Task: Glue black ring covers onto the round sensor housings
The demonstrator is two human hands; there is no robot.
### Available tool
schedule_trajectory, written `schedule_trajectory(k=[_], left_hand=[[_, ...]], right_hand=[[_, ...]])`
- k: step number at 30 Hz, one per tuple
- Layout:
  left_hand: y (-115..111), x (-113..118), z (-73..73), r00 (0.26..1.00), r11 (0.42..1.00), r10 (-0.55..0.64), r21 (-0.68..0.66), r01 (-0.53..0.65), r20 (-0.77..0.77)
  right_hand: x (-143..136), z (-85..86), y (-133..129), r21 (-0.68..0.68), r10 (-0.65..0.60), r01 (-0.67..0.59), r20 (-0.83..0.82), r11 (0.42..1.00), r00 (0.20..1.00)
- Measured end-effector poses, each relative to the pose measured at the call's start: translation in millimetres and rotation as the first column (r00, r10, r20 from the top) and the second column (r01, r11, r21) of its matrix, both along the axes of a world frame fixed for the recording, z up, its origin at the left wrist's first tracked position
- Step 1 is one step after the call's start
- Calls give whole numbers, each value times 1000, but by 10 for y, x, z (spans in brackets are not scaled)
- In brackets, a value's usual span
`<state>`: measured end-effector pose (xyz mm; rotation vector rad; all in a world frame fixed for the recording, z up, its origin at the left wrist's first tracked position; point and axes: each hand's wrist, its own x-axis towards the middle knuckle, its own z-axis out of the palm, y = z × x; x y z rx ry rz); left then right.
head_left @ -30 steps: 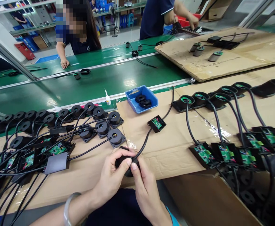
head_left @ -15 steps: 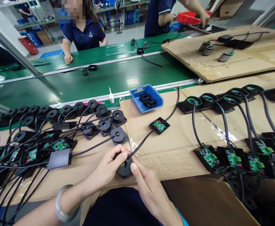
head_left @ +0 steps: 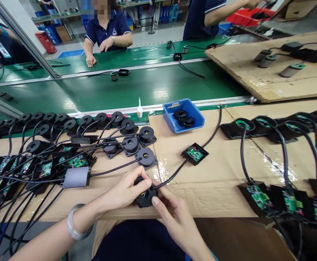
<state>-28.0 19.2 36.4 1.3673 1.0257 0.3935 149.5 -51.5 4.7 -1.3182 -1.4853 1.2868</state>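
Between my hands, low at the centre of the head view, is a round black housing (head_left: 145, 200) with coloured wires in its central opening. My left hand (head_left: 131, 186) grips its upper left side, thumb on top. On the right side my right hand (head_left: 171, 208) holds it, thumb on the rim and fingers partly hidden behind. A black cable (head_left: 171, 177) runs from the housing to an uncovered black box with a green circuit board (head_left: 195, 154), lying on the cardboard. Another black housing (head_left: 146, 158) sits just beyond my left hand.
A blue bin (head_left: 184, 116) holds black rings. Wired housings (head_left: 129, 144) and a grey box cover (head_left: 76, 177) crowd the left; open housings (head_left: 241, 127) with circuit boxes line the right. A small white bottle (head_left: 139, 110) stands beside the green conveyor (head_left: 147, 85). Co-workers stand across it.
The view has shifted, so the bench appears further right. Both hands stay on the housing, with my right fingers slightly looser. The co-worker opposite has brought a second hand forward.
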Motion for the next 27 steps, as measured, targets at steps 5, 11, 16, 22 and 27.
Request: schedule_trajectory(k=[5, 11, 16, 22, 27], left_hand=[[69, -35, 32, 994, 976, -107, 194, 104, 6], [7, -155, 47, 986, 858, -68, 495, 136, -152], [-259, -172, -60, 971, 406, 115, 902, 149, -212], [-442, 15, -185, 924, 147, 162, 934, 325, -347], [-390, 110, -239, 937, 120, 238, 965, 233, -256]], right_hand=[[11, -52, -27, -57, -25, 23, -20, 998, 1000], [-34, 15, -9, 21, -28, 24, 199, 999, 980], [92, 41, -21, 295, -150, 18, 432, 955, 890], [358, 227, -84, 425, -133, -70, 430, 903, 893], [337, 413, -81, 541, -48, -143, 323, 829, 945]])
